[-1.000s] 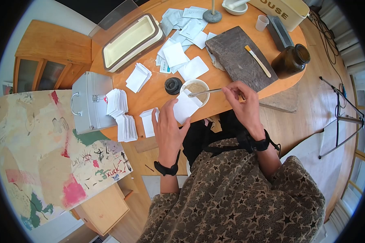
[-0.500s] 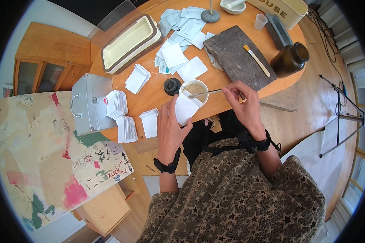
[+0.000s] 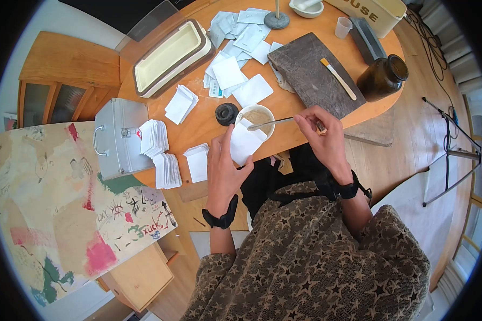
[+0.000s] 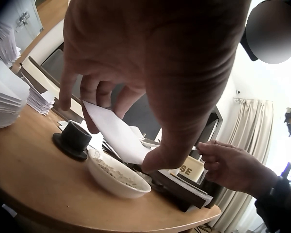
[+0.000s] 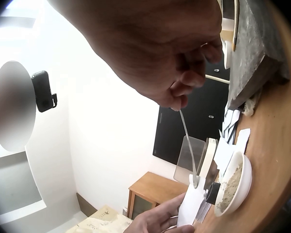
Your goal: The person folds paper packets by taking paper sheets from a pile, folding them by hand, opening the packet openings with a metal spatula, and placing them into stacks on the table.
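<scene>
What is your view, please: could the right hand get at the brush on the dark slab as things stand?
Probably not directly: the right hand pinches a thin metal tool. Otherwise the way looks free, with the brush lying uncovered on the dark slab.

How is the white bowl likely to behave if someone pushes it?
The white bowl would probably slide rather than roll, as it stands upright on a smooth-looking table. A hard shove might spill the loose-looking powder, since the top is open.
</scene>
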The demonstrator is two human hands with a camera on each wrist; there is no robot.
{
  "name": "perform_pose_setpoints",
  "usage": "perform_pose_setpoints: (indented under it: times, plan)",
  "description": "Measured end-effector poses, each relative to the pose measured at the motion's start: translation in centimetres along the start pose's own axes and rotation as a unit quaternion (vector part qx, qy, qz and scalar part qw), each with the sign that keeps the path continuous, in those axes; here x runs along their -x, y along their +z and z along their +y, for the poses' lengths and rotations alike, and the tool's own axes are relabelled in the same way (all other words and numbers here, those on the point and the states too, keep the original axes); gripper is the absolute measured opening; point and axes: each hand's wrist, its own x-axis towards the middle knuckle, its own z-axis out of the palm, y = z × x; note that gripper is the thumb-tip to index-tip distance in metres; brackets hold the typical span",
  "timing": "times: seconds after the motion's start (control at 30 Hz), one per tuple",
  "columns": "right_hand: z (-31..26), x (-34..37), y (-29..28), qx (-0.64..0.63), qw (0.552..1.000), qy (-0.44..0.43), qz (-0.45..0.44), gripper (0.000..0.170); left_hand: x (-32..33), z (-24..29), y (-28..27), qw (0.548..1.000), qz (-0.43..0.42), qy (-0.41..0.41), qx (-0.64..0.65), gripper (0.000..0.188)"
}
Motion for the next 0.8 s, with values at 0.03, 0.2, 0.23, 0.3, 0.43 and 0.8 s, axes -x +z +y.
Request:
perform_pose_setpoints:
  times: [0.03,0.2,0.23,0.3,0.43,0.8]
  plan:
    - [0.0,0.0,0.0,0.001,1.000,0.001,-0.001,0.014,0.0,0.0,0.0,1.000,0.000,0.000,0.000,0.083]
    - [0.1,0.0,-0.1,0.000,1.000,0.011,-0.003,0.015,0.0,0.2,-0.1,1.000,-0.002,-0.001,0.001,0.082]
    - [0.1,0.0,-0.1,0.000,1.000,0.015,-0.004,0.015,0.0,0.1,-0.1,1.000,-0.002,-0.001,0.001,0.082]
    - [0.1,0.0,-0.2,0.001,1.000,0.016,-0.006,0.015,0.0,0.0,0.0,1.000,0.001,0.007,0.001,0.082]
    - [0.2,0.0,-0.1,-0.008,1.000,0.022,-0.009,0.015,-0.1,0.0,0.0,1.000,0.005,0.020,-0.001,0.082]
    - [0.6,0.0,0.3,0.045,0.997,-0.066,0.008,0.009,-2.2,0.3,0.7,0.994,0.044,0.081,-0.054,0.077]
